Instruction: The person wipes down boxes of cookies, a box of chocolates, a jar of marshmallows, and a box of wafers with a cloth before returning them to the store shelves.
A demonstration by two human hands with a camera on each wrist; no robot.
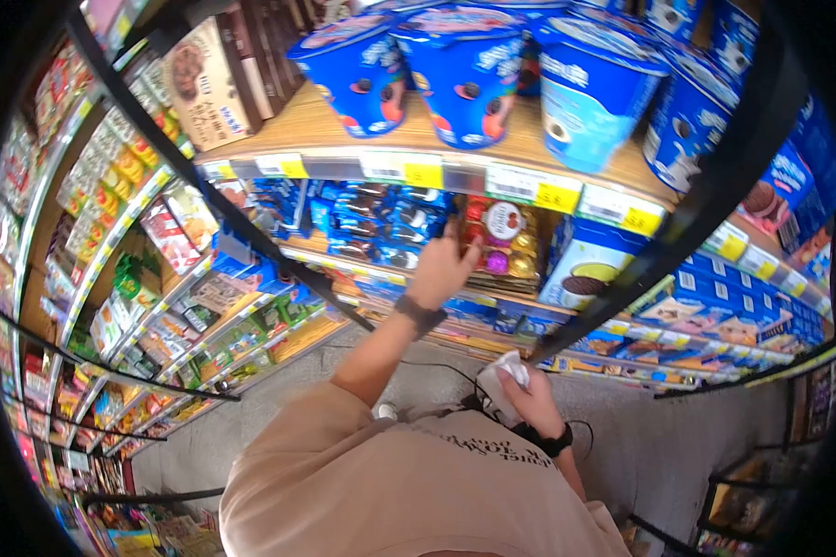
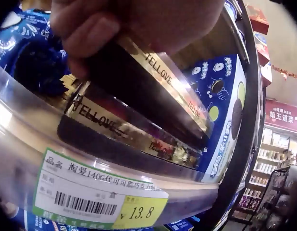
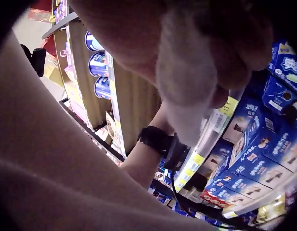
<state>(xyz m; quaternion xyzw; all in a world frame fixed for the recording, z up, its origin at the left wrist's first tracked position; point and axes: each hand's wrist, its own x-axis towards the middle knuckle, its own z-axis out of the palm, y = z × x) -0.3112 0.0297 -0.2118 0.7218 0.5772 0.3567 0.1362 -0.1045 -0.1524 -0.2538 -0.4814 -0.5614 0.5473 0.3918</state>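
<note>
On a shelf, my left hand (image 1: 439, 269) reaches to a clear-lidded box of chocolates (image 1: 506, 223) with red, gold and purple wrapped pieces. In the left wrist view, my curled fingers (image 2: 93, 36) grip one end of this dark, gold-banded box (image 2: 170, 84), marked TELLOVE. It is tilted over a second TELLOVE chocolate box (image 2: 115, 127), which lies on the shelf behind the clear edge strip. Low in front of my body, my right hand (image 1: 537, 406) holds a crumpled white tissue (image 1: 513, 368). That tissue (image 3: 184, 82) hangs from the fingers in the right wrist view.
Blue-wrapped snack packs (image 1: 372, 218) lie left of the chocolates, and a blue cookie box (image 1: 585, 265) stands to the right. Blue cups (image 1: 460, 74) line the wooden shelf above. A price tag (image 2: 98, 192) hangs on the shelf's front. A black cable (image 1: 446, 367) dangles near my waist.
</note>
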